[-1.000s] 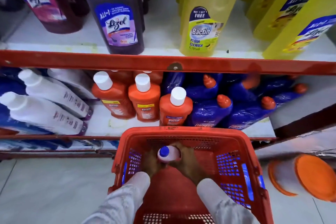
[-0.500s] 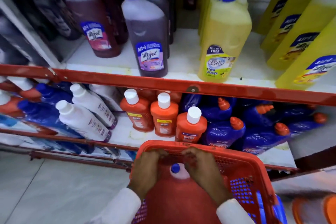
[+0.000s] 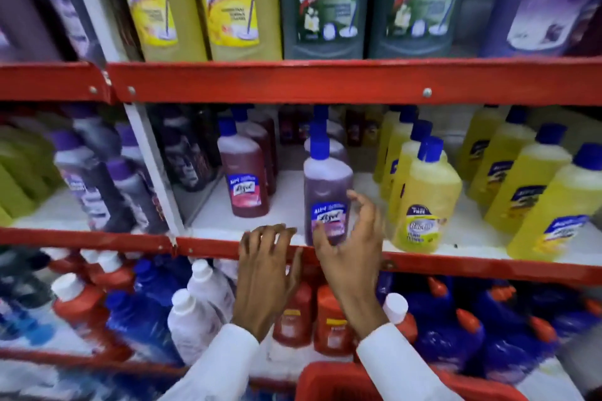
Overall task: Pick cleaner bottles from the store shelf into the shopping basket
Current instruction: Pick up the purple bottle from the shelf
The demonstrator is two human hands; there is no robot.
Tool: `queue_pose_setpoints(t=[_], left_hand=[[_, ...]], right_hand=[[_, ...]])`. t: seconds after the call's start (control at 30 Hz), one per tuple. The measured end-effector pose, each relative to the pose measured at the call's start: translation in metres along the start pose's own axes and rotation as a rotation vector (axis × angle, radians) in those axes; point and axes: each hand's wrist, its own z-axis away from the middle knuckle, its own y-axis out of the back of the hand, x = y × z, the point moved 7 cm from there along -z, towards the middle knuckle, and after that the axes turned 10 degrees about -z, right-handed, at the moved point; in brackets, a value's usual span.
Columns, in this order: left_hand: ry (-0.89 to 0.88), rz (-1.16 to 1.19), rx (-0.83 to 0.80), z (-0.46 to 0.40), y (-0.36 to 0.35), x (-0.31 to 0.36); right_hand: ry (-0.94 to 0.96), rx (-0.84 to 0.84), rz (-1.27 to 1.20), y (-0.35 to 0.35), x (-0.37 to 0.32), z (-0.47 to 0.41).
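Shelf: red rails, rows of cleaner bottles stacked on three levels.
Basket: red rim seen at the bottom edge.
Purple bottle: stood upright at the middle shelf's front edge.
Right hand: fingers spread apart, placed around the purple bottle's base.
Left hand: fingers spread, laid on the rail beside it.
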Motion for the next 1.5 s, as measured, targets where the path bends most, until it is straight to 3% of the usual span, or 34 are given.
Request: queue_pose_setpoints(t=[0.17,0.4,0.57,0.7,0.87,1.03,1.13,1.3,1.4,1.5], left_hand=[[-0.009,0.003,-0.167,-0.012,-0.044,-0.021],[-0.008,0.053,-0.084,-0.008,-0.048,-0.024],[0.0,0.077,-0.048,-0.007,-0.047,-0.022],[0.004,0.097,-0.027,-0.006,-0.045,-0.021],[0.005,0.139,-0.006,-0.006,-0.051,-0.023],[0.019,0.153,-0.026,-0.004,-0.054,-0.027],[0.031,0.141,-0.025,-0.004,-0.05,-0.026],[0.049,0.103,-0.029,-0.005,-0.044,-0.022],[0.053,0.094,-0.047,-0.004,-0.043,-0.023],[0.051,0.115,-0.057,-0.003,-0.042,-0.025]], right_hand=[[-0.222,0.07,0.065,-0.044,0.023,-0.026],[-0.285,0.111,-0.129,-0.05,0.037,-0.047],[-0.221,0.104,-0.322,-0.026,0.013,-0.062],[-0.134,-0.235,-0.711,-0.015,-0.015,-0.074],[-0.402,-0.791,-1.33,-0.028,-0.047,-0.056],[-0.443,-0.965,-1.535,-0.023,-0.066,-0.046],[-0.416,-0.84,-1.374,-0.019,-0.061,-0.049],[-0.084,-0.145,-0.35,0.007,-0.056,-0.055],[0.035,-0.012,-0.209,0.001,-0.06,-0.047],[0.005,0.066,-0.197,-0.008,-0.049,-0.043]])
